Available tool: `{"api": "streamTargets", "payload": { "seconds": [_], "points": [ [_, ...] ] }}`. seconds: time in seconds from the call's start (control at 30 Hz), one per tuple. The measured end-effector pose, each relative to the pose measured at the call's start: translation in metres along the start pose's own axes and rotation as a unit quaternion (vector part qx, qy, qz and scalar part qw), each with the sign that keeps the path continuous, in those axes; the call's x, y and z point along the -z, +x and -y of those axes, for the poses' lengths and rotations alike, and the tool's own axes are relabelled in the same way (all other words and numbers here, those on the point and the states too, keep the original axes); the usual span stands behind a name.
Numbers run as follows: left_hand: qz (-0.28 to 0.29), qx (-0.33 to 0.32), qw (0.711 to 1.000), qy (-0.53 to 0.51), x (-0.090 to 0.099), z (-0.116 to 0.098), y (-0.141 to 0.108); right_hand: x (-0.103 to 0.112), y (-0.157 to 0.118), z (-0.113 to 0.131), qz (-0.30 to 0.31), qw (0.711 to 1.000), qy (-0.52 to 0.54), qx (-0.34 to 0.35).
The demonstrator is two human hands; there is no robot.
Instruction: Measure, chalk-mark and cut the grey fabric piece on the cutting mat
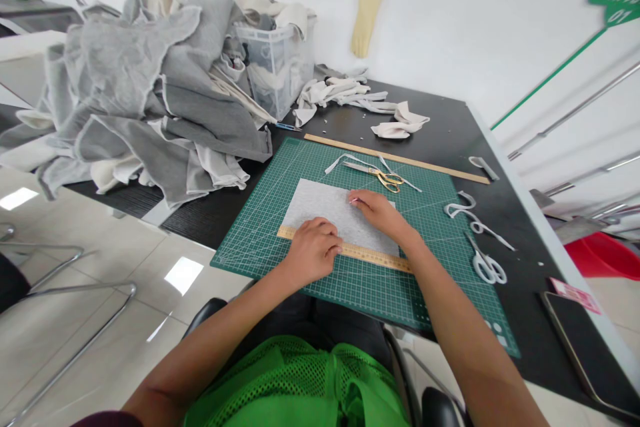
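A grey piece of fabric lies flat on the green cutting mat. Along its near edge runs a wooden ruler. My left hand rests on the ruler with its fingers bent, pressing it against the fabric. Over the right part of the fabric is my right hand, its fingertips pinched together on something small and pinkish-white, too small to name. Beyond the fabric lie gold-handled scissors among thin white fabric strips.
A long wooden ruler crosses the mat's far edge. White-handled scissors, fabric strips and a phone lie at the right. Piled grey fabric and a clear plastic bin stand at the back left.
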State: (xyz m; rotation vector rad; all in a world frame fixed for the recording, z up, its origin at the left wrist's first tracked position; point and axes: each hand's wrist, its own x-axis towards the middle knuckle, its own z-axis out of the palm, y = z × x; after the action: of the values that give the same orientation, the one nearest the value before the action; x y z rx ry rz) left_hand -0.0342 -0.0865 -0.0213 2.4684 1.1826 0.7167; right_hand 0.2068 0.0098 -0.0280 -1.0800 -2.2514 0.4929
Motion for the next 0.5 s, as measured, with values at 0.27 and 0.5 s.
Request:
{"api": "streamTargets", "payload": {
  "seconds": [0.27,0.5],
  "points": [
    [0.003,0.005,1.0,0.028,0.002,-0.005,-0.002,-0.007,0.009,0.028,-0.017,1.0,0.006,0.021],
    [0.017,0.009,0.997,0.071,0.003,-0.007,-0.003,-0.043,0.006,0.044,-0.015,0.999,0.05,0.011]
  ]
}}
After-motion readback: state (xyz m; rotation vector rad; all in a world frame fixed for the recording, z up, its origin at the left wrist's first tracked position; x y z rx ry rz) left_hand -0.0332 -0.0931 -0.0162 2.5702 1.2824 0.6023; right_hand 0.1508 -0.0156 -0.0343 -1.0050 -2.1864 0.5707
